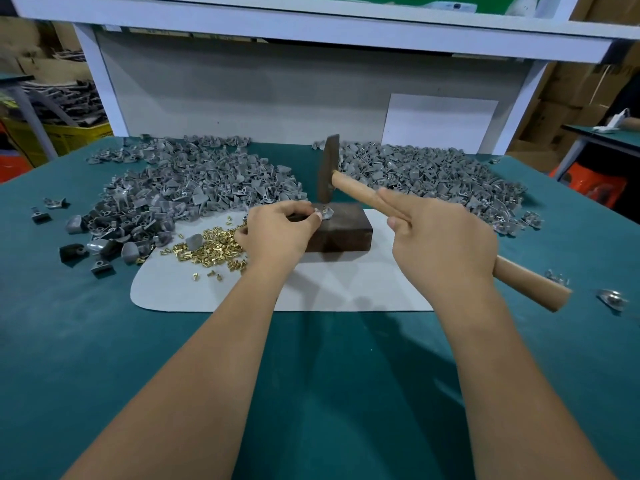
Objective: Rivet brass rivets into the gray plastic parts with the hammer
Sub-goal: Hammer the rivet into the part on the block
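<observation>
At frame centre, the left hand [277,230] pinches a gray plastic part [327,213] on the dark block [341,232]; the right hand [440,242] grips the hammer [360,194], head over the brass rivet [323,210]. No legible writing.

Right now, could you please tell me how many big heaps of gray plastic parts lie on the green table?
2: one heap of gray plastic parts far left, another far right behind the wooden-handled hammer.

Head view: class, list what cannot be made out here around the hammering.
- Rivet on the dark block: too small to tell if seated.
- Left hand hides most of the gray part.
- Hammer: right hand covers mid-handle.
</observation>
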